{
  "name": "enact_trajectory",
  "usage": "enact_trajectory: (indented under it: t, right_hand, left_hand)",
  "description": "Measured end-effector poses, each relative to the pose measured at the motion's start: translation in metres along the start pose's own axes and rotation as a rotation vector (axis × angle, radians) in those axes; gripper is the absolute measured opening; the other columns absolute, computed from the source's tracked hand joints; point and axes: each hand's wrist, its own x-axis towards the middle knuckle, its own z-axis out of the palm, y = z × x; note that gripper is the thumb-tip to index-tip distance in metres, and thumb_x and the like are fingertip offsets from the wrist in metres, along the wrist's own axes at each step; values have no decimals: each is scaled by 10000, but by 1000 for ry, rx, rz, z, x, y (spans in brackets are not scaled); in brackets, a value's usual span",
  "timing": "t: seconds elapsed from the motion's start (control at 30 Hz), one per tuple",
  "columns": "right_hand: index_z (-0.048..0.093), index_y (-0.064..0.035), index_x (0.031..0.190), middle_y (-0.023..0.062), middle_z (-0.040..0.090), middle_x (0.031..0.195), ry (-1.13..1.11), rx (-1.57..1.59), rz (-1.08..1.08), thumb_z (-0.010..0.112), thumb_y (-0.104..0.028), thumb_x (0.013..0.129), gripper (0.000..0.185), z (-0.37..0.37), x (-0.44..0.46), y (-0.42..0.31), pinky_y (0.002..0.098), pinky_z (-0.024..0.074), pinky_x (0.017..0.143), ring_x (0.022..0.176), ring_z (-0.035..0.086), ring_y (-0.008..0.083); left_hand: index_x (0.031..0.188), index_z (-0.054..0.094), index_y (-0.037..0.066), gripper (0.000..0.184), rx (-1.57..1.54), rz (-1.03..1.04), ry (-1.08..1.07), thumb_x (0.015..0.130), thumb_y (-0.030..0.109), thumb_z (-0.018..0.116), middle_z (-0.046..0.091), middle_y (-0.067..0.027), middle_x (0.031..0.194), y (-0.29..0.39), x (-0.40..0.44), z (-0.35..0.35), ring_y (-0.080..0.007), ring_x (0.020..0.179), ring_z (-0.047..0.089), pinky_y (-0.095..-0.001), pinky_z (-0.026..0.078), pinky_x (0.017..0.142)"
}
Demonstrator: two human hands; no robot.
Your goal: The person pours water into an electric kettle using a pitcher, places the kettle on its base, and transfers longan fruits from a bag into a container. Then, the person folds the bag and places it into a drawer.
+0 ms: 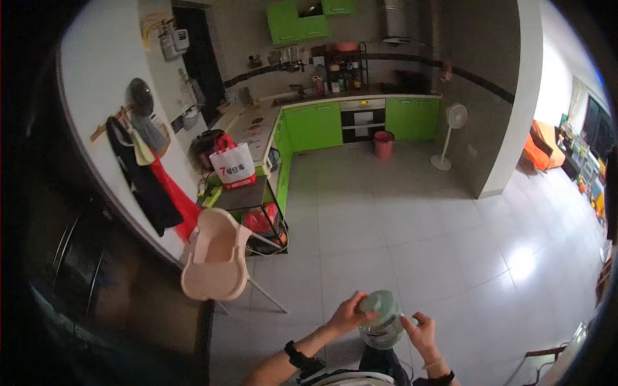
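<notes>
A clear jug-like container (384, 336) with a pale green lid (384, 305) is held up in front of the body, low in the view. My left hand (349, 314) is at the lid's left side, its fingers closed on the lid's edge. On the right, my right hand (421, 331) is wrapped round what looks like the container's pale green handle (412, 321). The lid sits over the container's top; whether it is loose or fastened is not clear. Dark bands are on both wrists.
A beige high chair (214, 281) stands at the left, beside a small dark table (239, 197) bearing a white and red bag (233, 168). Green kitchen cabinets (313, 127) line the back, with a pink bin (383, 145) and a white standing fan (456, 116) before them.
</notes>
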Motion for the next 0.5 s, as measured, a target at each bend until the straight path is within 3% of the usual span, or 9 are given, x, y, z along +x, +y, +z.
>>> enact_trajectory:
  t: [0.07, 0.1, 0.17, 0.23, 0.3, 0.4, 0.47, 0.5]
  right_hand:
    - [586, 56, 662, 24, 441, 491, -60, -70, -6, 734, -312, 733, 403, 16, 58, -11, 271, 315, 429, 524, 381, 67]
    - [603, 53, 673, 18, 476, 507, -127, -148, -28, 726, -319, 745, 398, 24, 90, -17, 253, 321, 437, 522, 412, 68]
    - [617, 56, 686, 26, 474, 513, -153, -154, -26, 724, -346, 734, 418, 43, 157, -22, 267, 348, 443, 524, 416, 75]
    - [634, 46, 708, 63, 517, 522, -277, -130, 19, 722, -380, 718, 435, 67, 230, -14, 295, 388, 461, 523, 457, 89]
    - [655, 35, 743, 103, 581, 557, -318, -225, -57, 718, -418, 702, 460, 84, 304, -25, 321, 433, 495, 521, 523, 141]
    - [671, -12, 769, 179, 609, 611, -334, -322, -134, 665, -549, 679, 544, 127, 396, -48, 405, 501, 601, 632, 625, 348]
    - [662, 6, 753, 181, 600, 607, -339, -326, -189, 673, -517, 686, 527, 157, 455, -65, 392, 490, 579, 603, 617, 321]
    - [653, 23, 736, 182, 590, 603, -332, -364, -244, 682, -486, 693, 512, 168, 484, -74, 378, 478, 557, 575, 609, 294]
  left_hand:
    - [1137, 444, 35, 505, -350, -77, 195, 886, 463, 535, 561, -106, 1099, -43, 42, -29, -226, 1008, 565, -356, 455, 843]
    - [1137, 444, 35, 505, -346, -71, 193, 886, 463, 535, 561, -106, 1099, -64, 65, -49, -226, 1008, 565, -356, 455, 843]
    - [1147, 447, 33, 475, -759, -62, 358, 919, 450, 469, 554, -110, 1124, -91, 112, -96, -217, 1024, 562, -363, 461, 855]
    - [1196, 429, 26, 494, -859, 48, 435, 931, 442, 430, 541, -106, 1143, -113, 151, -147, -235, 1003, 571, -410, 467, 869]
    - [1258, 396, 41, 519, -940, 12, 640, 927, 439, 433, 532, -110, 1154, -123, 179, -199, -258, 989, 572, -456, 468, 880]
    - [1285, 379, 60, 528, -1136, -77, 826, 933, 454, 400, 522, -111, 1165, -153, 190, -273, -280, 999, 562, -474, 464, 887]
    - [1283, 389, 81, 513, -1060, -168, 1049, 942, 462, 358, 520, -113, 1161, -154, 190, -304, -285, 1002, 556, -471, 462, 891]
    - [1275, 395, 86, 511, -1021, -123, 1059, 941, 470, 348, 530, -111, 1138, -159, 184, -315, -283, 980, 563, -469, 460, 893]
